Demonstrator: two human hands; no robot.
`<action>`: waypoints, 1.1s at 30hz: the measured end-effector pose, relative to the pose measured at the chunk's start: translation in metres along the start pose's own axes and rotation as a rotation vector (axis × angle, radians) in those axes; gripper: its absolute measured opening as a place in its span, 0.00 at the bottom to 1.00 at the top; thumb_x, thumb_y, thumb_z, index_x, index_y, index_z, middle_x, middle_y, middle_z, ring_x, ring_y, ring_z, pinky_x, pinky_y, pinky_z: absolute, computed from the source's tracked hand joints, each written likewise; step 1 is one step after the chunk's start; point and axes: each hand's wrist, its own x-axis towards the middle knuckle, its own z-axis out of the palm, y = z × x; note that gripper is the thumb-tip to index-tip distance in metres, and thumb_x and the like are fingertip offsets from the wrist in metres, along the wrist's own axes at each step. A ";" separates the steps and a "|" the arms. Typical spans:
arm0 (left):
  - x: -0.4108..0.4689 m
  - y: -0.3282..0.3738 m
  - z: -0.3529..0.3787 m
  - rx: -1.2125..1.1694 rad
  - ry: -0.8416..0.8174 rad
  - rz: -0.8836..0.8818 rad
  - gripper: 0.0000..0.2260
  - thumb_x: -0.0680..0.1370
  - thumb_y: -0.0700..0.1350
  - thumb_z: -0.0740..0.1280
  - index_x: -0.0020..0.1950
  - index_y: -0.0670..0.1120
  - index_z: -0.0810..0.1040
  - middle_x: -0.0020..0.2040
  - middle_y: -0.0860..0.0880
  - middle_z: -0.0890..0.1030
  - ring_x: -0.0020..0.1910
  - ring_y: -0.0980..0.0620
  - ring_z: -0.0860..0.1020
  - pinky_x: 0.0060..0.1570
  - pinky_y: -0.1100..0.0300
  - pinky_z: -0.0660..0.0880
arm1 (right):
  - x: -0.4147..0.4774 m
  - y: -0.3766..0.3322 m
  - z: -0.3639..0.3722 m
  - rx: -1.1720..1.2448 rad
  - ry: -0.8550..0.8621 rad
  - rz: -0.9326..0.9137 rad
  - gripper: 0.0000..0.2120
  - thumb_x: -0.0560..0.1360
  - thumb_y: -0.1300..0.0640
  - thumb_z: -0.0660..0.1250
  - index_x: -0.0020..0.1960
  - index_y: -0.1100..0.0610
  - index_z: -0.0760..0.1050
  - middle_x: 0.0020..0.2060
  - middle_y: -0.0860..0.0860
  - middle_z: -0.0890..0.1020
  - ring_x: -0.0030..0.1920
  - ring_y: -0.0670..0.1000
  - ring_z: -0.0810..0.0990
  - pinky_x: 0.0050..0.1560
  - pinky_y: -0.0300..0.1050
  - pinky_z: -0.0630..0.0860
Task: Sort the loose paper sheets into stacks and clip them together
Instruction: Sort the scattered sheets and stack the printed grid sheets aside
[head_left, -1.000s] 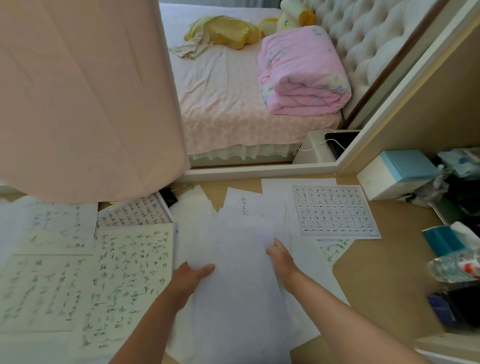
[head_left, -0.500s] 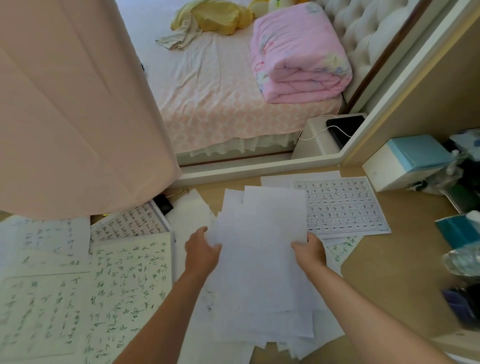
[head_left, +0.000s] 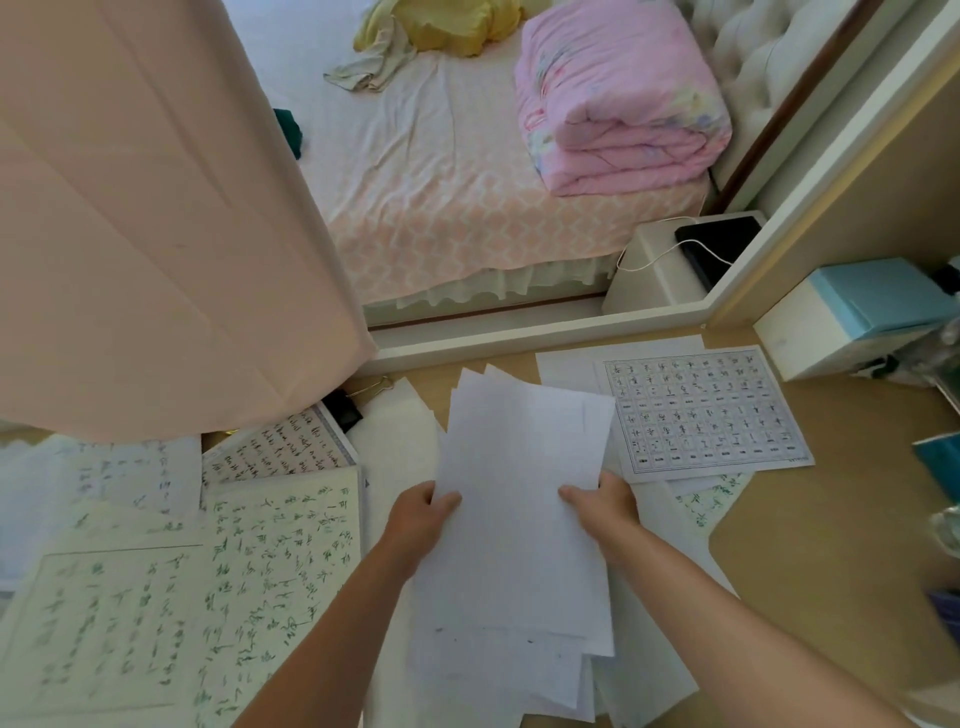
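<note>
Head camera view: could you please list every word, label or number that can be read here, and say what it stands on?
Nothing can be read with confidence.
Green-ink sheets: handwritten characters, too blurred to read.
Grid sheet: printed characters in boxes, too small to read.
Lined sheet: dark handwriting, too small to read.
Stack of white sheets, held by the left hand and right hand: no text visible.
Blue-and-white box: no label visible.
</note>
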 end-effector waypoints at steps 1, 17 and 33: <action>-0.001 -0.004 -0.003 -0.026 -0.007 -0.026 0.11 0.78 0.52 0.67 0.46 0.44 0.81 0.45 0.47 0.84 0.42 0.48 0.82 0.44 0.53 0.79 | -0.002 0.000 -0.002 0.016 0.025 -0.021 0.05 0.71 0.60 0.74 0.44 0.52 0.79 0.43 0.50 0.84 0.44 0.53 0.83 0.47 0.46 0.79; -0.047 -0.046 -0.007 0.006 0.194 -0.052 0.08 0.80 0.48 0.63 0.57 0.48 0.76 0.47 0.52 0.79 0.48 0.49 0.77 0.49 0.55 0.74 | -0.024 0.053 -0.059 0.138 -0.097 0.053 0.10 0.76 0.66 0.68 0.57 0.58 0.79 0.52 0.57 0.85 0.51 0.59 0.83 0.55 0.57 0.80; -0.110 -0.068 -0.061 -0.223 0.076 0.114 0.12 0.78 0.36 0.66 0.59 0.48 0.77 0.52 0.47 0.83 0.47 0.50 0.82 0.43 0.56 0.78 | -0.111 0.040 0.032 -0.224 -0.285 -0.136 0.22 0.77 0.56 0.69 0.69 0.55 0.68 0.59 0.49 0.78 0.55 0.50 0.77 0.53 0.43 0.73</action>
